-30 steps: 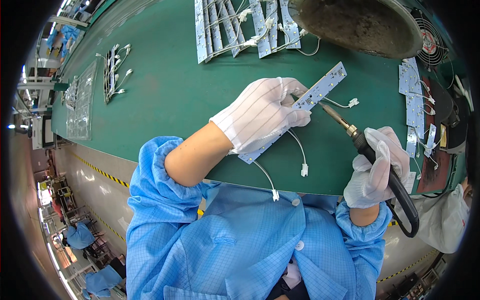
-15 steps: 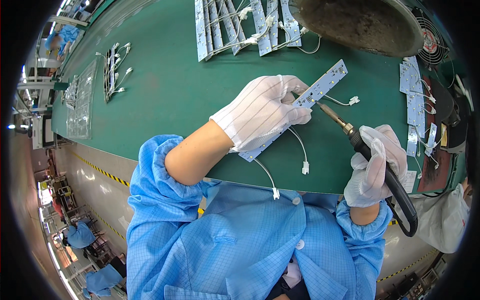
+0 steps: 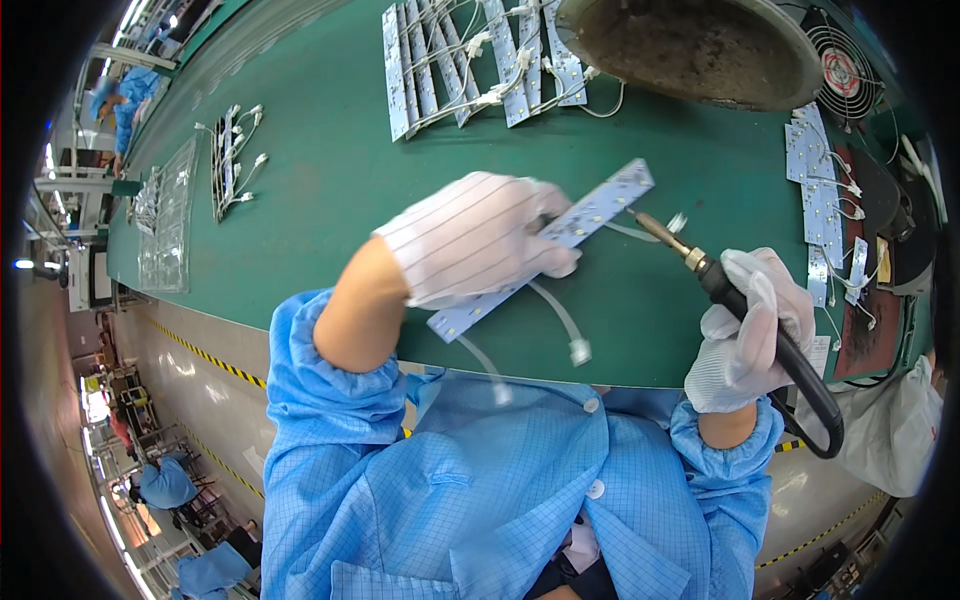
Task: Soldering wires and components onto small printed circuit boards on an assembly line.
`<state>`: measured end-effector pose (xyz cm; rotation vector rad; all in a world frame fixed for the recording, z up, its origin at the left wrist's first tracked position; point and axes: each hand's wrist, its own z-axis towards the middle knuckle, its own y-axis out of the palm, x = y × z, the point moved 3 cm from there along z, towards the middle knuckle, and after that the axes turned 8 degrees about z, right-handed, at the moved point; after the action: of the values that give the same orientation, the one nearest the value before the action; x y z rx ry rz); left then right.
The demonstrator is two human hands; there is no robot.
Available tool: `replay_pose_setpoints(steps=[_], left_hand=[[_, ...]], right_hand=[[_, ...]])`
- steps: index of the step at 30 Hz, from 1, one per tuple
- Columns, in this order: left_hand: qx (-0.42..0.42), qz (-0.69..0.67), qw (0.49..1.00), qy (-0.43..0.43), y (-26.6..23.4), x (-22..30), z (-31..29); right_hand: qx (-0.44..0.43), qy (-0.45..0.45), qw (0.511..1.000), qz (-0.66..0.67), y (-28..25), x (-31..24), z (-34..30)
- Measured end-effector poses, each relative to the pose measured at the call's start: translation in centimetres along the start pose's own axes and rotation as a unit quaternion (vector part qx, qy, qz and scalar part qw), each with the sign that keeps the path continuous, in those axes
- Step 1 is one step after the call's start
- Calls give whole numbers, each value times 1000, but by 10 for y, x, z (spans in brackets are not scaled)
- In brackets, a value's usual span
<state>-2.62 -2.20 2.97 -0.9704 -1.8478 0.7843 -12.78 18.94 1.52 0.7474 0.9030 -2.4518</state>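
In a white striped glove, my left hand [image 3: 485, 238] is closed round the middle of a long, narrow LED circuit board [image 3: 612, 196], holding it slantwise above the green bench. Short white leads with connectors hang from the board; one connector [image 3: 580, 350] dangles at its near side. My right hand [image 3: 752, 325], also gloved, grips the black handle of a soldering iron [image 3: 712, 278]. The iron's tip points up and left, a small distance from the board's right edge. My left palm and fingers cover the board's middle part.
Several wired LED boards [image 3: 397, 75] lie at the back beneath a dark round hood [image 3: 690, 50]. More boards [image 3: 815, 190] are stacked at right, beside a fan [image 3: 842, 72]. A clear plastic tray [image 3: 165, 245] and a small board bundle [image 3: 222, 165] lie at left.
My left hand has drawn the LED board left and slightly toward me, away from the soldering iron's tip. Its leads swing, blurred. My right hand has hardly moved.
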Motion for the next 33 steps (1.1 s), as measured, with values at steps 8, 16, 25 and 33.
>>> replay_pose_setpoints(steps=[8,16,25,33], left_hand=[[297,145,941,-77,6,11,8],[149,-83,985,16,16,10,16],[191,-267,944,41,29,3,18],[206,-204,957,32,27,7,16]], right_hand=[[81,14,996,-19,-1,-6,1],[94,14,995,-44,-2,-5,-3],[109,27,993,28,9,-1,0],[55,6,997,-60,8,0,-9]])
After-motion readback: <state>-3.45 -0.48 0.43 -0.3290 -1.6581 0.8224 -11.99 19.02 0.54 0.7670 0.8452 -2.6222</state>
